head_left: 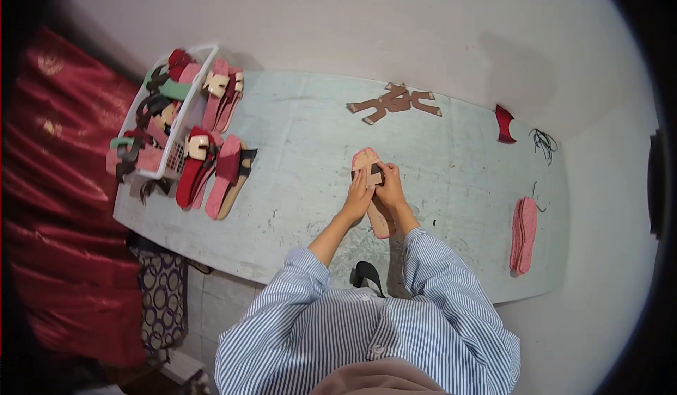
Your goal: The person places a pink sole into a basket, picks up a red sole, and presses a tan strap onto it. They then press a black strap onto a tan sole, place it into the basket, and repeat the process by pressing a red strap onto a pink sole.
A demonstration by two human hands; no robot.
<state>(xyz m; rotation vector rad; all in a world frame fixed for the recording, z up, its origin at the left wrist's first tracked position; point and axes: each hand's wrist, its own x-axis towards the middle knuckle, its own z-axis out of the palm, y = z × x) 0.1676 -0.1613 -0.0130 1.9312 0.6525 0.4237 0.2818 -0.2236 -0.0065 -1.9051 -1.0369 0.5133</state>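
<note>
In the middle of the table a tan sandal sole with a pinkish toe end points away from me. Across its upper part lies a black and beige strap piece. My left hand grips the sandal from the left, its fingers over the strap's left side. From the right, my right hand closes on the strap and the sole's edge. Both hands partly cover the strap, so how it joins the sole is hidden. Close to my body, a black curved strap rests at the table edge.
A white basket full of sandal parts stands at the left, with finished-looking sandals beside it. Brown strap cutouts lie at the back. To the right are a red piece, black cords and stacked pink soles.
</note>
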